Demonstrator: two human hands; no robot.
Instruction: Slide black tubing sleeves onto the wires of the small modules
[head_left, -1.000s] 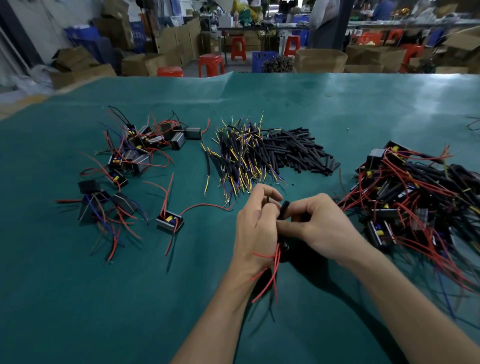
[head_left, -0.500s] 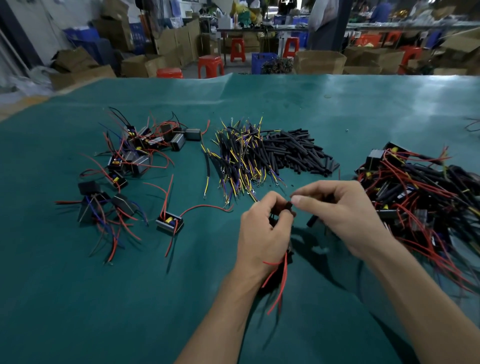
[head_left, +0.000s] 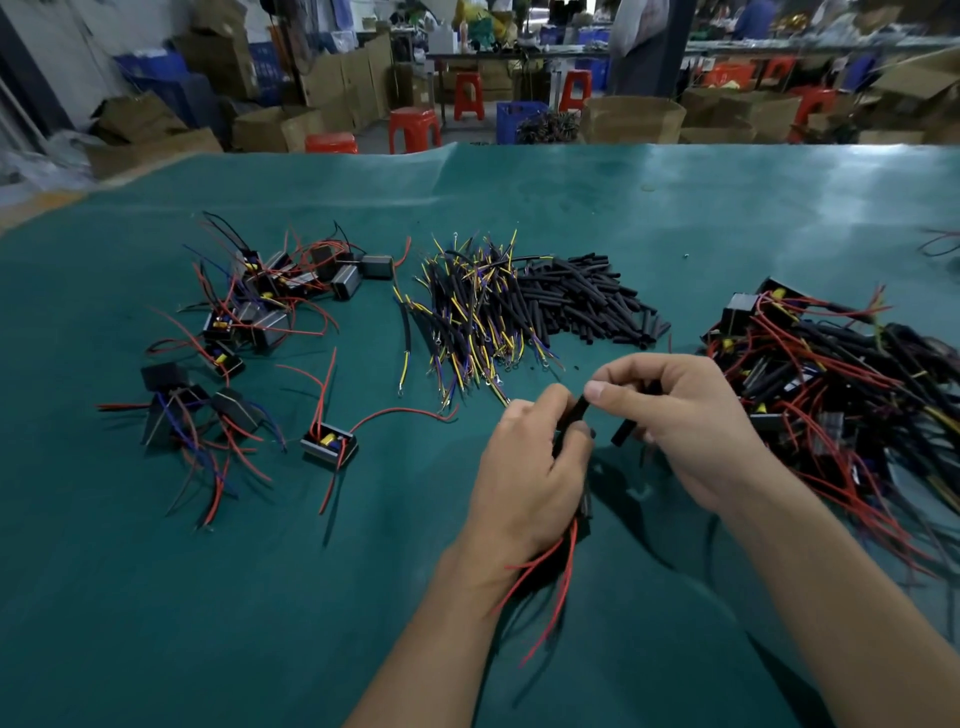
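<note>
My left hand grips a small black module whose red wires trail down past my wrist. My right hand pinches a black tubing sleeve between thumb and forefinger, right at my left fingertips. A second sleeve sticks out under my right palm. A pile of loose black sleeves lies further back on the table. Yellow-tipped sleeved wires lie beside that pile.
The green table mat carries bare modules with red and blue wires at the left and one alone. A big tangle of modules with sleeved wires fills the right. Boxes and red stools stand beyond the far edge.
My right hand has moved up and to the right, away from the left hand, and now brings a sleeve to the left fingertips. The left hand with its module has shifted slightly.
</note>
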